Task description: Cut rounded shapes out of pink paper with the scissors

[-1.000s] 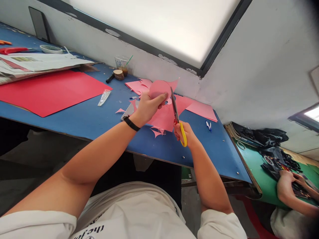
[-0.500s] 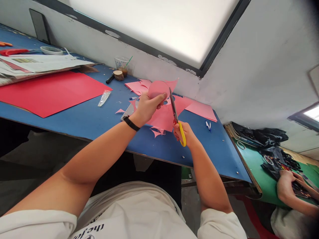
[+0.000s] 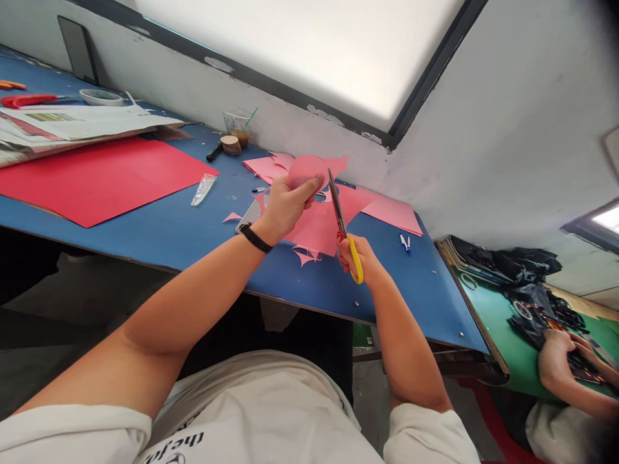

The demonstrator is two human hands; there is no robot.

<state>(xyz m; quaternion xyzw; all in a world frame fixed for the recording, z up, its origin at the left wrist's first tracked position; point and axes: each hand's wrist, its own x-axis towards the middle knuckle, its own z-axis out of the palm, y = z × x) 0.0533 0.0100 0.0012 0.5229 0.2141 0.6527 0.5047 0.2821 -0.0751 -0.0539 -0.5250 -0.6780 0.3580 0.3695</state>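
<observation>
My left hand (image 3: 285, 205) pinches a pink paper sheet (image 3: 307, 169) with a rounded cut edge, holding it up above the blue table (image 3: 159, 225). My right hand (image 3: 360, 258) grips yellow-handled scissors (image 3: 341, 219), whose blades point up and run along the right edge of that paper. Under both hands lie more pink paper offcuts (image 3: 319, 232) and a small spiky scrap (image 3: 305, 256). A black band sits on my left wrist.
A large red sheet (image 3: 97, 177) and newspapers (image 3: 72, 122) lie at the left. A plastic cup (image 3: 236, 125), a wooden disc (image 3: 231, 144), a pen (image 3: 405, 243) and a pink sheet (image 3: 391, 212) rest near the wall. Another person's hands (image 3: 561, 361) work at a green table at right.
The pink paper has turned a little in my left hand, and the scissor blades have shifted slightly along its edge. Both arms stay in about the same place.
</observation>
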